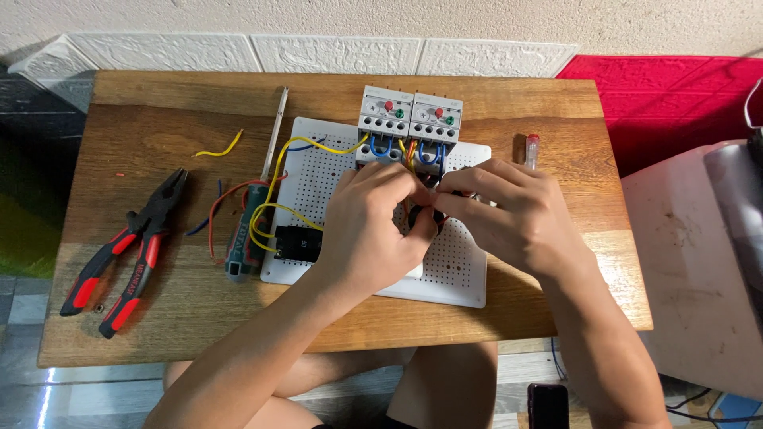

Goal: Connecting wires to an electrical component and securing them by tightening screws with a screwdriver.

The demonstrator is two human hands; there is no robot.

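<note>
Centrally — small black part (pixel 425 216) pinched between left hand (pixel 373 226) and right hand (pixel 509 214).

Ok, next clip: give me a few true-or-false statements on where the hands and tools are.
1. Both hands, left hand and right hand, meet over the white perforated board. True.
2. The pliers lie on the board. False: they lie on the wooden table, left of the board.
3. The pliers have red and black handles. True.
4. The screwdriver is in the right hand. False: it lies by the board's left edge.
5. Yellow wires loop beside the board's left edge. True.
</note>
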